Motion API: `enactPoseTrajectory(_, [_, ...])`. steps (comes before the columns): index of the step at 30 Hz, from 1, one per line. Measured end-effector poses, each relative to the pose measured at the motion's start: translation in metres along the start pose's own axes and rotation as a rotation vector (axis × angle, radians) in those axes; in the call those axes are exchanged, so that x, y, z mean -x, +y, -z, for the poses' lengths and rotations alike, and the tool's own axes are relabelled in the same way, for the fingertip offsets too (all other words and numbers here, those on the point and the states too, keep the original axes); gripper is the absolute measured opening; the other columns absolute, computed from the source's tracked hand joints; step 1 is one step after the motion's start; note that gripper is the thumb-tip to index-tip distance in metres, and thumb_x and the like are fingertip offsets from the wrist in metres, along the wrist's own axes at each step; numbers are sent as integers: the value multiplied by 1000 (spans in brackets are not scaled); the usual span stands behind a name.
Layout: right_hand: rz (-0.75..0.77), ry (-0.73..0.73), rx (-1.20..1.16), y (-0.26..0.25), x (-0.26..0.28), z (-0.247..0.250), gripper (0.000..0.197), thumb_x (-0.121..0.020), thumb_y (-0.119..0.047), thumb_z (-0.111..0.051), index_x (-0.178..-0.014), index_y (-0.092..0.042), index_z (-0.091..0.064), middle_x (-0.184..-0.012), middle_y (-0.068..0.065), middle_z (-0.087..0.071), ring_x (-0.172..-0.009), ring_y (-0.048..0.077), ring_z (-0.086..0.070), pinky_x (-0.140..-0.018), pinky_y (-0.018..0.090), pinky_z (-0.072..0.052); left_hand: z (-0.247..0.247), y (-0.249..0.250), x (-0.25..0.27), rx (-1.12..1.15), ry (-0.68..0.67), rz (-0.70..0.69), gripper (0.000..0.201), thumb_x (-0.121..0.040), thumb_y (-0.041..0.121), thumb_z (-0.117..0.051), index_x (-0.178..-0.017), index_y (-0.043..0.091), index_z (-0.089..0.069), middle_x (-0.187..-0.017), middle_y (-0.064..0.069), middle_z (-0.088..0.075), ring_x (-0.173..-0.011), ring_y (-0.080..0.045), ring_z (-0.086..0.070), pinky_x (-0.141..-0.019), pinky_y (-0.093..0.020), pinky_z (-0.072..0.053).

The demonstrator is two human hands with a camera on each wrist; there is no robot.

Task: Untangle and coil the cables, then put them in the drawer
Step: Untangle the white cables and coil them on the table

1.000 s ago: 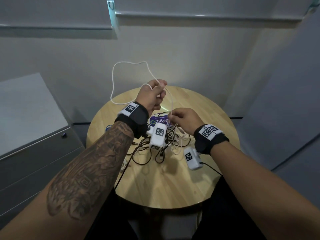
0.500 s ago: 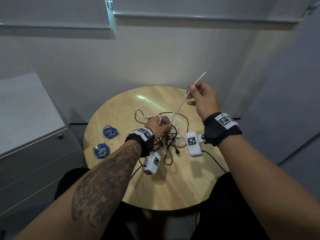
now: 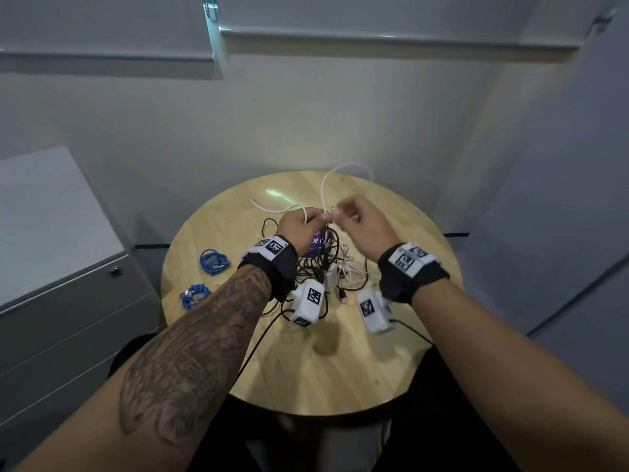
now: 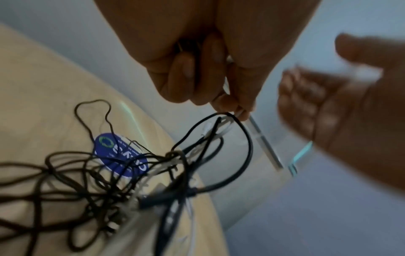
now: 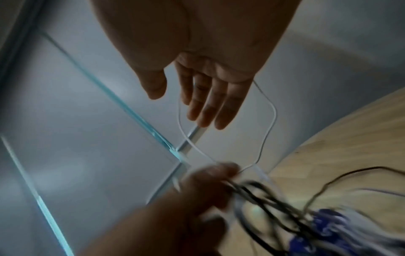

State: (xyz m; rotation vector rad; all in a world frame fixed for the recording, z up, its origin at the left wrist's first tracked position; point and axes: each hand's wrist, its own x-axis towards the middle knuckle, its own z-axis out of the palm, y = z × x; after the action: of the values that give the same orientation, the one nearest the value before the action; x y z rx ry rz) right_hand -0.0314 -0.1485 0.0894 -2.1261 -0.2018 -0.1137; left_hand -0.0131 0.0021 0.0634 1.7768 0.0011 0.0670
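Observation:
A thin white cable [image 3: 322, 192] rises in a loop above the round wooden table [image 3: 340, 369]. My left hand [image 3: 301, 226] pinches it just over the tangle of black and white cables [image 3: 323, 267]. In the left wrist view the curled fingers [image 4: 232, 104] grip the white strand. My right hand [image 3: 357, 216] is close beside the left. Its fingers [image 5: 210, 107] are straight, and the white loop [image 5: 274, 114] passes round behind them. The tangle [image 4: 109, 173] lies partly over a purple sticker [image 4: 120, 154].
Two coiled blue cables [image 3: 213, 262] [image 3: 194, 296] lie at the table's left side. A grey drawer cabinet [image 3: 68, 318] with its drawers closed stands to the left. A wall is behind the table and a grey panel to the right.
My right hand, which held the white cable stretched up and to the right, has come back beside the left hand. The cable now forms a loop above both hands.

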Motion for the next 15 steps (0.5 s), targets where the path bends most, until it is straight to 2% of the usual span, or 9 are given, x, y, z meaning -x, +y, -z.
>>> enactPoseTrajectory(1, [-8,-44,67,9,4,-8,22,-96,-39,-61,-107,-20,-63,-98,0,-69,-87,16,-64,-77,32,-51,2,2,0,23,-13,13,19,-94,18,-61,-100,4,-71,-68,4,-60,-40,5,-47,-48,-16,-37])
enactPoseTrajectory(3, [-25,-57,67,22,11,-19,15,-95,-32,-64,-94,-18,-63,-81,10,-71,-68,16,-63,-66,29,-49,4,5,0,42,-46,22,16,-95,16,-58,-97,6,-71,-67,3,-58,-37,2,-44,-47,-17,-34])
enactPoseTrajectory(5, [-25,-44,52,28,15,-26,12,-95,-25,-63,-90,-15,-60,-71,13,-68,-54,15,-58,-58,27,-45,7,6,0,79,-55,27,15,-95,16,-57,-93,8,-71,-66,1,-58,-35,-1,-40,-41,-16,-34])
enactPoseTrajectory(7, [-3,-96,231,36,16,-31,10,-94,-27,-61,-88,-20,-58,-73,7,-66,-62,20,-61,-60,31,-46,11,9,-3,149,-30,28,17,-97,18,-55,-89,14,-70,-66,4,-57,-35,-6,-32,-38,-15,-28])
enactPoseTrajectory(10, [-62,-264,568,56,19,-35,18,-92,-27,-55,-76,-23,-48,-75,0,-58,-75,30,-59,-60,33,-41,24,28,-13,293,17,21,20,-99,21,-51,-89,18,-68,-68,7,-52,-38,-6,-24,-38,-14,-20])
enactPoseTrajectory(12, [-155,-313,606,69,22,-31,16,-91,-25,-55,-75,-23,-51,-78,0,-59,-79,29,-60,-64,33,-44,37,49,-18,369,28,-15,20,-100,22,-49,-90,17,-65,-71,5,-50,-40,-5,-23,-37,-15,-18])
enactPoseTrajectory(15, [-223,-241,536,74,20,-21,13,-91,-36,-61,-88,-23,-65,-87,-2,-64,-84,23,-62,-74,34,-50,49,72,-22,323,-15,-69,20,-100,21,-48,-89,17,-64,-70,4,-49,-41,-6,-23,-38,-16,-17])
